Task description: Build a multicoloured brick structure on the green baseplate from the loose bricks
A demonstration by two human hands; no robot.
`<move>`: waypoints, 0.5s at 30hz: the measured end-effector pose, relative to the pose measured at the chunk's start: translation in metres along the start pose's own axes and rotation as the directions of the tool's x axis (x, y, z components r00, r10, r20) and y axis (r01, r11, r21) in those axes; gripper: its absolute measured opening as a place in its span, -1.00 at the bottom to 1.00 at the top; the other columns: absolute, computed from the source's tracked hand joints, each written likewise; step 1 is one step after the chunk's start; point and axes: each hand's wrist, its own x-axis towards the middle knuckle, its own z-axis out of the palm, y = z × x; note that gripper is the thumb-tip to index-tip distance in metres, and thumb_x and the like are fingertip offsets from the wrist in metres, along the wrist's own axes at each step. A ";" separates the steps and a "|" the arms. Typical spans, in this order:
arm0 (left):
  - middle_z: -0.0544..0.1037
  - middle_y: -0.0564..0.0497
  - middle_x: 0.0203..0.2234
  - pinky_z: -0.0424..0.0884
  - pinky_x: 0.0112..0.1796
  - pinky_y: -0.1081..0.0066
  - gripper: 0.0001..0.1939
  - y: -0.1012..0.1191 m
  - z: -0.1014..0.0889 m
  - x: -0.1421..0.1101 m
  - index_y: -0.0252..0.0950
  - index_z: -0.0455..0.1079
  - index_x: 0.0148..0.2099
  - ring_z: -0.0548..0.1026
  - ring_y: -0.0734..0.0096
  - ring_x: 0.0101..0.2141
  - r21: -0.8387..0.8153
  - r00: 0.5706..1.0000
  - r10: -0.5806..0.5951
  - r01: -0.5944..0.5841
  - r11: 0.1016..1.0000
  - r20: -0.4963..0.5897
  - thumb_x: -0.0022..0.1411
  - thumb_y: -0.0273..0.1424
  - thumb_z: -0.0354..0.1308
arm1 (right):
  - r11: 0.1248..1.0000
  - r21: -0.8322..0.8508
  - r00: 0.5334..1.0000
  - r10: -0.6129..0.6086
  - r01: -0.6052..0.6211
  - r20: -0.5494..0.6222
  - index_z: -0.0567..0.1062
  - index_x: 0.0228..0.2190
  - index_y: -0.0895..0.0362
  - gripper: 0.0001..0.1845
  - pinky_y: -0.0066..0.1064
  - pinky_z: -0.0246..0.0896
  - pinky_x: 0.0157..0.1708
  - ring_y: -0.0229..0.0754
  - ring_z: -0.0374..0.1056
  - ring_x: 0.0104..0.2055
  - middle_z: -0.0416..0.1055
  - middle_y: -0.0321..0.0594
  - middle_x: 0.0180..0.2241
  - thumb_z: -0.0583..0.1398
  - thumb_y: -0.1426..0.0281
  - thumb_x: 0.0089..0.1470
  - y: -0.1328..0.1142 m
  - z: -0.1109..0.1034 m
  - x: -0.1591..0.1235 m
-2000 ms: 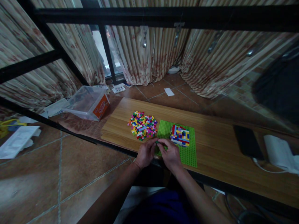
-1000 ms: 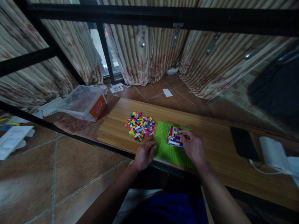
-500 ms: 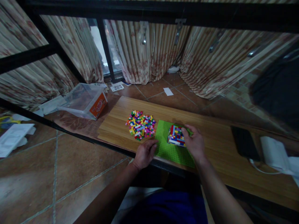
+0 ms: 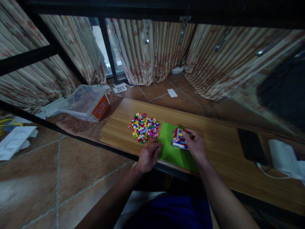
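Observation:
A green studded baseplate [image 4: 170,154] lies on the wooden table top. On it stands a boxy build of coloured toy bricks [image 4: 179,140], with red, blue, yellow and white showing. My right hand [image 4: 195,144] is at the build's right side, fingers pinched over its top edge; whatever sits between the fingertips is too small to make out. At the plate's left front edge rests my left hand [image 4: 149,156], its fingers curled and thumb near the index finger; its grip is hidden. A heap of loose toy bricks [image 4: 144,128] lies just left of the plate.
On the table [image 4: 221,143] at right are a black phone [image 4: 252,146] and a white device [image 4: 281,156] with a cable. A clear plastic bin [image 4: 84,101] with an orange label stands beyond the table's left end. Curtains and dark metal frames stand behind.
My right hand's fingers have drawn closer together and moved slightly left over the top of the brick build. My left hand stays at the plate's edge.

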 end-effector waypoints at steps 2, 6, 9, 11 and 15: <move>0.60 -0.10 -0.15 0.46 -0.04 0.27 -0.73 0.000 0.000 0.000 -0.27 0.44 0.00 0.55 0.25 -0.10 0.000 1.000 0.003 -0.003 1.000 0.004 0.36 -0.36 -0.01 | 1.000 0.021 1.000 -0.013 0.014 -0.006 0.59 -0.22 0.12 -0.43 -0.25 0.32 -0.23 -0.08 0.45 -0.27 0.56 -0.11 -0.24 0.23 -0.08 -0.09 0.001 0.001 -0.001; 0.60 -0.11 -0.15 0.47 -0.05 0.27 -0.73 0.000 0.000 0.001 -0.27 0.45 0.00 0.55 0.25 -0.10 0.001 1.000 0.004 -0.004 1.000 0.001 0.36 -0.36 0.00 | 0.999 0.047 1.000 -0.008 0.007 0.008 0.58 -0.21 0.12 -0.41 -0.25 0.32 -0.22 -0.08 0.45 -0.24 0.56 -0.10 -0.21 0.23 -0.08 -0.09 0.003 0.001 -0.002; 0.60 -0.11 -0.16 0.47 -0.05 0.26 -0.73 0.000 0.000 0.001 -0.27 0.45 -0.01 0.55 0.25 -0.10 0.002 1.000 -0.002 0.002 1.000 -0.003 0.36 -0.35 -0.01 | 0.996 0.084 0.999 0.027 -0.031 0.045 0.59 -0.22 0.12 -0.39 -0.26 0.33 -0.23 -0.07 0.45 -0.25 0.57 -0.12 -0.22 0.23 -0.11 -0.11 0.003 -0.003 0.000; 0.60 -0.11 -0.16 0.47 -0.05 0.26 -0.72 0.000 0.000 0.001 -0.27 0.45 -0.01 0.55 0.25 -0.11 0.001 1.000 -0.004 0.004 1.000 -0.004 0.36 -0.35 -0.01 | 0.984 0.165 0.996 0.056 -0.066 0.064 0.59 -0.22 0.11 -0.38 -0.26 0.34 -0.24 -0.08 0.46 -0.26 0.58 -0.14 -0.26 0.17 -0.14 -0.06 0.003 -0.006 0.002; 0.60 -0.11 -0.15 0.46 -0.04 0.24 -0.72 -0.001 0.000 0.001 -0.28 0.45 -0.01 0.55 0.24 -0.10 0.011 1.000 -0.008 0.009 1.000 -0.012 0.36 -0.35 -0.01 | 0.968 0.235 0.995 0.080 -0.092 0.062 0.59 -0.25 0.09 -0.41 -0.24 0.34 -0.20 -0.06 0.48 -0.23 0.59 -0.16 -0.28 0.11 -0.13 0.00 0.008 -0.010 0.008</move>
